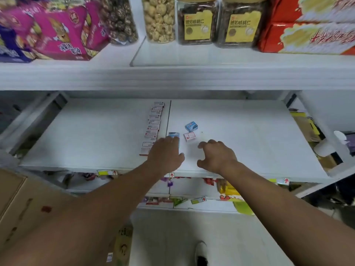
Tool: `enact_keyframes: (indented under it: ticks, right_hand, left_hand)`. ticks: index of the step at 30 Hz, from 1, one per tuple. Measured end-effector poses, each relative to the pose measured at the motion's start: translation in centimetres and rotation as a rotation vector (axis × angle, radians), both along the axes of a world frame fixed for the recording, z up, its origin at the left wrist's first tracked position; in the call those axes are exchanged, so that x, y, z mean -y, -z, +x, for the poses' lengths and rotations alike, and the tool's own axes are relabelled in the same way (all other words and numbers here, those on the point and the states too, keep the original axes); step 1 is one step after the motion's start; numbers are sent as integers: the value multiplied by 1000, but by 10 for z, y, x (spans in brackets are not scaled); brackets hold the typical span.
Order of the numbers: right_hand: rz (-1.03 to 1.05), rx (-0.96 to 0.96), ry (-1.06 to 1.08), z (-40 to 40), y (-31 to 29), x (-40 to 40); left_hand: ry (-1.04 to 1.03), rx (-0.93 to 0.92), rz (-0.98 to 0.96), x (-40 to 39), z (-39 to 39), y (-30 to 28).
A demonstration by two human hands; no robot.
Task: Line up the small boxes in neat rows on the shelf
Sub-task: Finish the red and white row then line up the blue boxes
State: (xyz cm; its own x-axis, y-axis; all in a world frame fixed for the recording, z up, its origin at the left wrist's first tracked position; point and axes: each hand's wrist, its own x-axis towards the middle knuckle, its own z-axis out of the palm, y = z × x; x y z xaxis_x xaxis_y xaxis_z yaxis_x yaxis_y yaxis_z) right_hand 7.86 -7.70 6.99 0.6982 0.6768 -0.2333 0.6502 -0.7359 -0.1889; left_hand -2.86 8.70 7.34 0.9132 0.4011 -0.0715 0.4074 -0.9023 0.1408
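The fingers [169, 140] of the left hand [165, 154] curl down over a small blue box [174, 134], their tips touching its near edge; whether they truly pinch it cannot be told, since the hand hides most of the box. The fingers [206, 144] of the right hand [217, 156] are loosely curled and spread a little, holding nothing, with the hand hovering or resting just above the white shelf [249, 141] at about 3 o'clock of the left hand.

Just beyond the right hand's fingertips, at 11 o'clock from them, lies a small white box with a red frame [189, 136], close beside the blue one. A little farther back, at 12 o'clock of that white box, a second blue box [191, 127] sits tilted, apart from the others.

At 10 o'clock of the left hand, a row of small boxes [152, 127] with white and red tops runs away from the front edge toward the back of the shelf, lying end to end along the left side of a thin dark divider line [169, 116].

Farthest, on the upper shelf [172, 77], stand clear jars with yellow labels [197, 22] at 12 o'clock, pink snack bags [63, 35] at 10 o'clock and red packages [307, 29] at 2 o'clock.
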Motion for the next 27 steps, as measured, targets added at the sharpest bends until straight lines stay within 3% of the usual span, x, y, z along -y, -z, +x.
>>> enact_keyframes:
  ticks: [10,27]
  right_hand:
    - [113,-60,181,-66,-2,5]
    - [108,90,33,-53,-27,57]
  left_hand:
    - [53,-25,65,20,-72,5]
    - [-29,-49,98,64,-57,-18]
